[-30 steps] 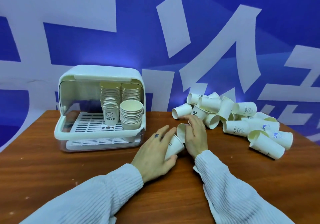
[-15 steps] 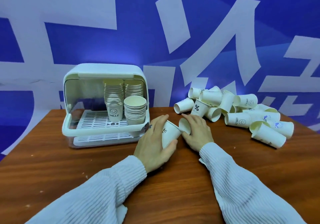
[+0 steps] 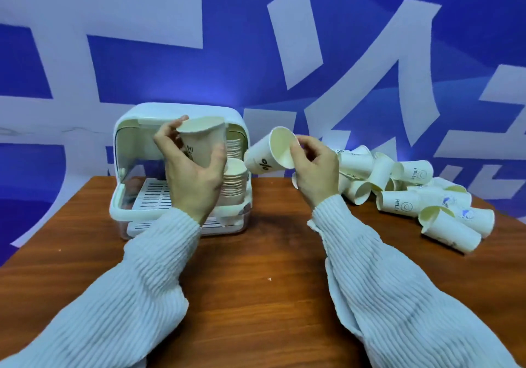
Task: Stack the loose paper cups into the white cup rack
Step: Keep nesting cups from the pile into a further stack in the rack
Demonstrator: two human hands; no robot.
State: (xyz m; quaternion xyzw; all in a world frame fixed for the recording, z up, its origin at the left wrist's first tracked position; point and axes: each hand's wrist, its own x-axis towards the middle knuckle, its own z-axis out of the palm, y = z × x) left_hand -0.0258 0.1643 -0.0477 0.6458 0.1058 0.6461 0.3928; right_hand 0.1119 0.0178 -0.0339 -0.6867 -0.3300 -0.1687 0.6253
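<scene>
We take the white cup rack (image 3: 182,168) as landmark. The left hand (image 3: 193,180) holds an upright cup (image 3: 202,143) directly in front of the rack's open mouth, grip clamped round the cup wall, thumb on the right side, fingers at the rim on the left. The right hand (image 3: 316,168), just right of the rack, pinches a tilted cup (image 3: 266,154) at its rim; that cup's long axis lies near horizontal, base pointing left toward the upright cup, mouth facing us. We judge the next move to be nesting: base of the tilted cup must swing down into the upright cup's mouth. Short stack (image 3: 234,181) sits inside the rack at right front. Loose cups (image 3: 404,194) lie well right of the rack on the surface (image 3: 256,282).
</scene>
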